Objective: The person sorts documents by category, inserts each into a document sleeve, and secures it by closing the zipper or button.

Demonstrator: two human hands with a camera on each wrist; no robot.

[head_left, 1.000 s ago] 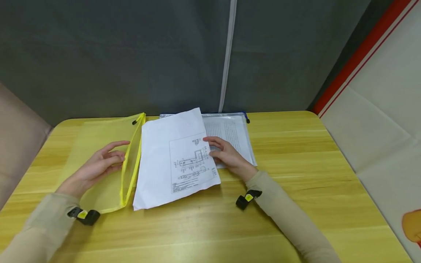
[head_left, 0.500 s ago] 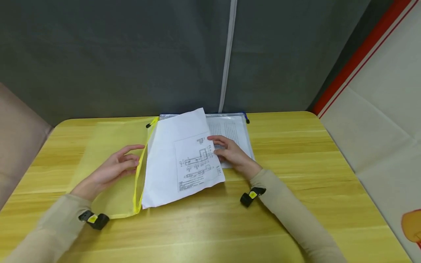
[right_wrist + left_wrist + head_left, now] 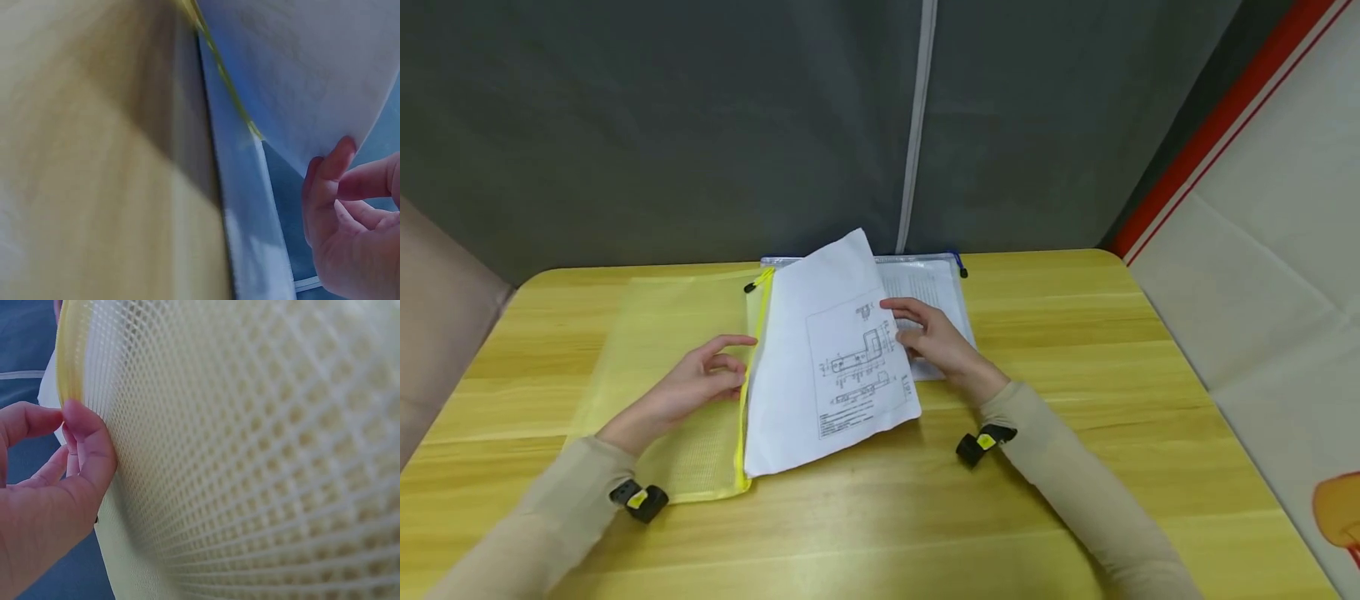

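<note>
Two zip pouches and one loose stack of white sheets are seen on the wooden table [image 3: 1075,350]. A yellow mesh pouch [image 3: 685,367], soft and rectangular, lies at 9 o'clock of the table's middle; a clear pouch [image 3: 936,287] holding printed pages lies at 12 o'clock. The paper stack [image 3: 831,358], printed with a line drawing, is raised at its right edge and leans toward the yellow zip edge. The left hand [image 3: 696,387] is curled, its thumb and fingertips pinching the yellow pouch's zip edge; the woven grid is shown closely only by the left wrist view [image 3: 250,456]. The right hand [image 3: 936,342] is loosely curled, its fingertips [image 3: 331,169] holding the sheet edge, as shown from beneath in the right wrist view.
</note>
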